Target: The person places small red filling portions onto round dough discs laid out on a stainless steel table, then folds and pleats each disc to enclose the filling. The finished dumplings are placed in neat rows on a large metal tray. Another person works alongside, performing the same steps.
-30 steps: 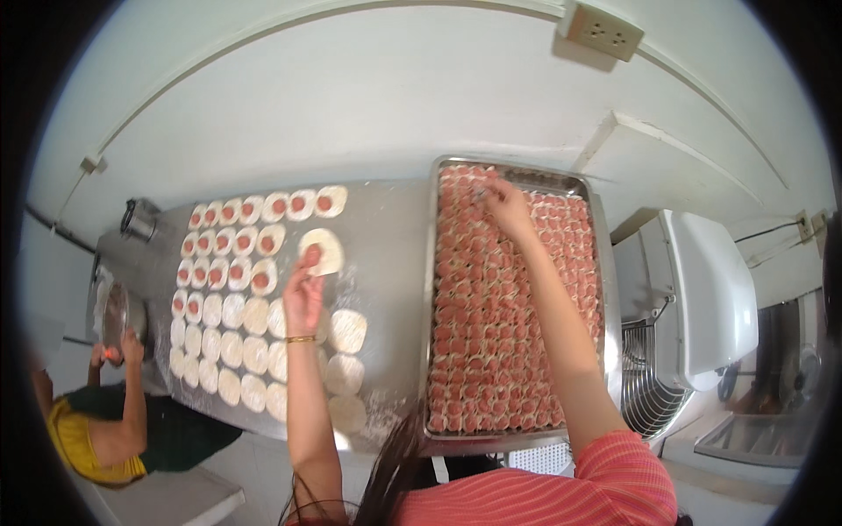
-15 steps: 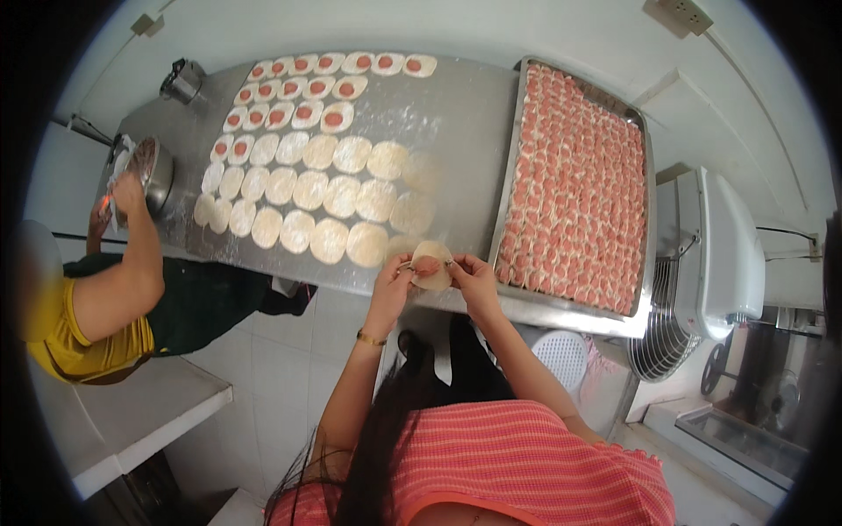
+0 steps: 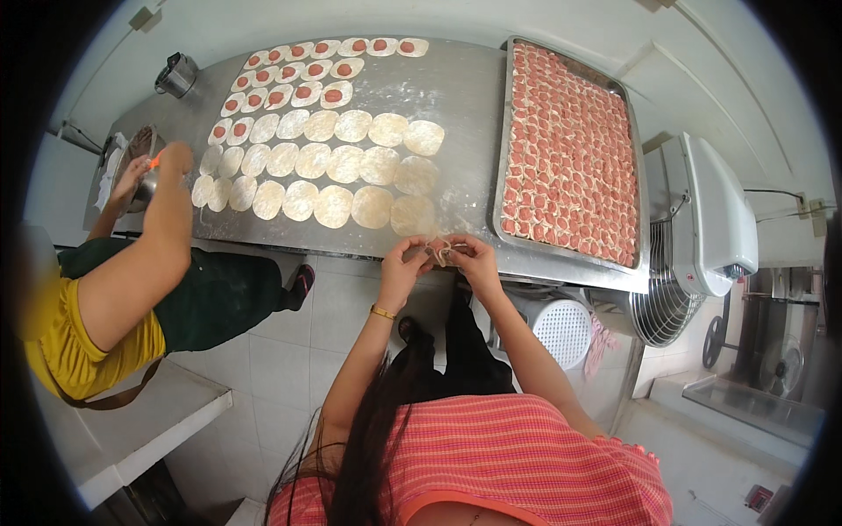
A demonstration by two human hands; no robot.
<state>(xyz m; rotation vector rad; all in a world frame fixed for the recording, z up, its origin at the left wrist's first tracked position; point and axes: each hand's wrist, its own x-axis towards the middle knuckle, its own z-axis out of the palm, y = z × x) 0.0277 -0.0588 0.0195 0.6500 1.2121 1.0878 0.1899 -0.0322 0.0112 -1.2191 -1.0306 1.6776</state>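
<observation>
Head view: pinching gathered dough wrapper [image 3: 441,252] w/ fingers of L hand [image 3: 401,269] & R hand [image 3: 480,266], just off near-left corner of tray [image 3: 502,149]; prob. light, soft, easily torn; best held by edge.

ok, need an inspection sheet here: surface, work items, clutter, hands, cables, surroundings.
Surface: metal table, white powder scattered.
Work items: dough rounds, pink-filled in the far rows, mostly bare in the nearer ones; metal tray at right, closely packed with pink-filled pieces.
Clutter: metal container, far left.
Hands: left hand and right hand pinch one dough piece at the near edge.
Cables: dark cable beside the white machine, right.
Surroundings: co-worker, left.
</observation>
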